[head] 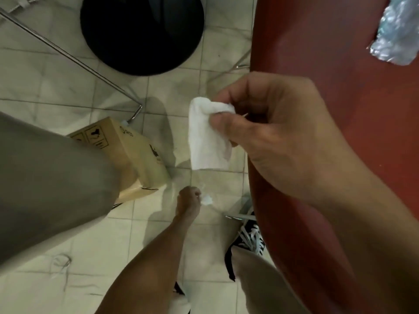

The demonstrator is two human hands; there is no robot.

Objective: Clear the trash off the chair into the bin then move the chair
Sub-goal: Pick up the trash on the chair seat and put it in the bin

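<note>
We pinch a white tissue (207, 137) in our right hand (278, 137), thumb and fingers clamped on its upper edge so it hangs just left of the red chair (317, 64). Our left hand (189, 197) hangs lower, curled round a small white scrap (207, 199). The black bin (141, 32) lies far and to the left of both hands, so we judge the tissue must travel that way. A crumpled plastic bottle (395, 30) lies on the seat, far right.
</note>
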